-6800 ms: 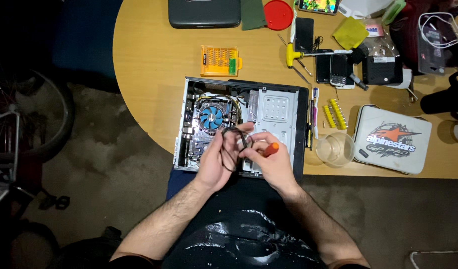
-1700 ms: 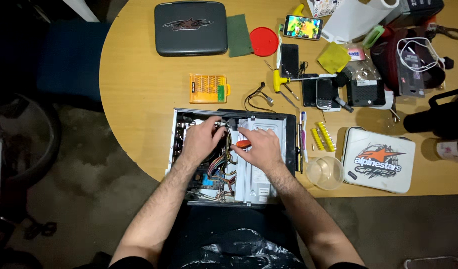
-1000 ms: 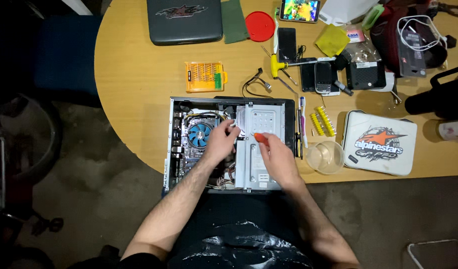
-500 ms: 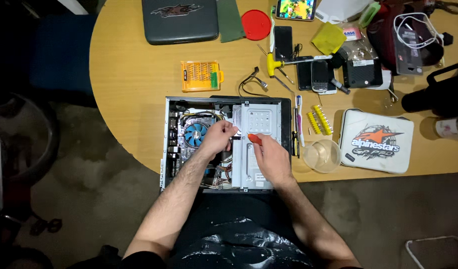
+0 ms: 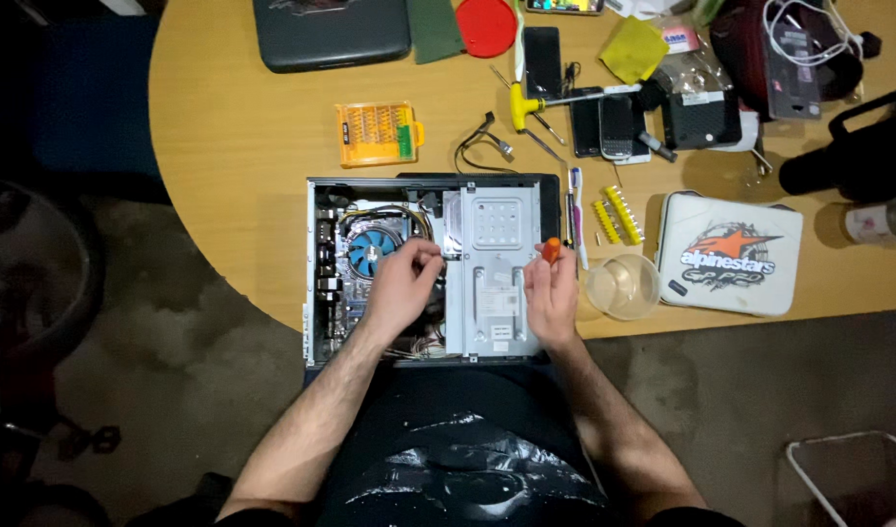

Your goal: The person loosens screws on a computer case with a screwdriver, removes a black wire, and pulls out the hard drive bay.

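Wooden table [image 5: 243, 176], open computer case [image 5: 316, 293]; right fingers [image 5: 550, 278] clenched round orange-handled screwdriver [image 5: 552, 250].

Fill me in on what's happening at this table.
A person is working inside an open desktop computer case lying flat on a wooden table. The left hand reaches in beside the blue cooling fan. The right hand grips an orange-handled screwdriver at the grey drive cage.
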